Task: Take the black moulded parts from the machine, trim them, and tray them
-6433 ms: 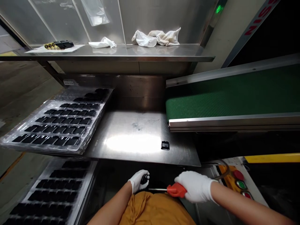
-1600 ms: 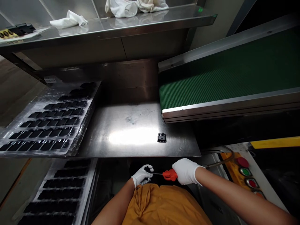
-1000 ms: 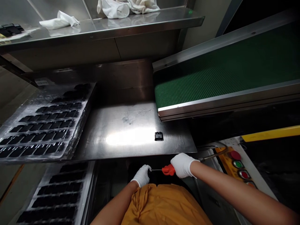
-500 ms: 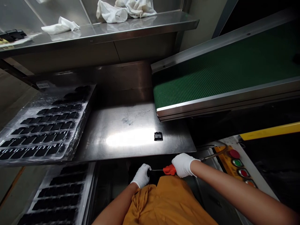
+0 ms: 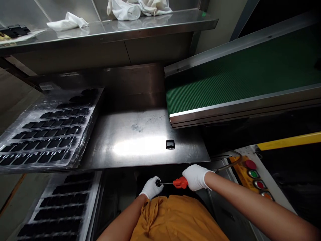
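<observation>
Left hand [image 5: 151, 188] pinches black part [image 5: 157, 183] at red tool [image 5: 180, 182]'s 9 o'clock; right hand [image 5: 195, 177], fingers curled round tool. Firm pinch, steady tip seem best.

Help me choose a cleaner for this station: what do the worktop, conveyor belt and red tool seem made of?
Worktop: probably brushed steel, from its grey sheen and glare.
Conveyor belt: matte green with fine ribs, perhaps rubber or PVC.
Red tool: body likely plastic, evenly coloured; thin rod probably metal, pale grey.
</observation>
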{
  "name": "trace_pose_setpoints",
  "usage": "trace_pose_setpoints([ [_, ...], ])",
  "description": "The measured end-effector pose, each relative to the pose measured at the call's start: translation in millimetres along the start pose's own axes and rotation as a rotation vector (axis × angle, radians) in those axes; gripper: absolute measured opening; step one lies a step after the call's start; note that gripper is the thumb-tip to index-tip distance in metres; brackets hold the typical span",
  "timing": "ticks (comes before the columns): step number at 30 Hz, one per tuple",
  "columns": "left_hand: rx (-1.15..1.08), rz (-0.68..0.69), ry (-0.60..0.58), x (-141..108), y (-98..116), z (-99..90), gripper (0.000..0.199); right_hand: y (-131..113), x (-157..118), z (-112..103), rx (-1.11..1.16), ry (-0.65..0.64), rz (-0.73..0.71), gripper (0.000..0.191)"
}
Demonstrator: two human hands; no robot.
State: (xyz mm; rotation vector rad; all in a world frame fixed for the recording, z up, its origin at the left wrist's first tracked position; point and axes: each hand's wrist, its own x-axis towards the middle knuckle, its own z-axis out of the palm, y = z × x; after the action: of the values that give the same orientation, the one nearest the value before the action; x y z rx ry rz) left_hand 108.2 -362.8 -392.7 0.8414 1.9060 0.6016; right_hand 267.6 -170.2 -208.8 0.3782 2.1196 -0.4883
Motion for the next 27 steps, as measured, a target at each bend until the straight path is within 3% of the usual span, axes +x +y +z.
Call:
trace_pose_setpoints([
  [10,-0.013,0.011,0.001,-1.6,0.8,-1.9,0.017,1.7,1.6,1.2,-0.031,0.009,0.035,0.035],
  [14,-0.186,-0.031,0.005,-5.3,8.6,-0.7,0.021,6.8,3.7,5.0,-0.014,-0.014,0.023,0.037],
  [19,-0.788,-0.385,-0.023,-8.6,18.7,-3.1,0.022,9.8,1.8,8.1,0.032,0.067,-0.002,0.042],
  [27,-1.286,-0.681,0.054,-4.8,33.4,-18.2,0.010,-2.9,-8.1,9.3,0.011,0.127,-0.052,0.045],
])
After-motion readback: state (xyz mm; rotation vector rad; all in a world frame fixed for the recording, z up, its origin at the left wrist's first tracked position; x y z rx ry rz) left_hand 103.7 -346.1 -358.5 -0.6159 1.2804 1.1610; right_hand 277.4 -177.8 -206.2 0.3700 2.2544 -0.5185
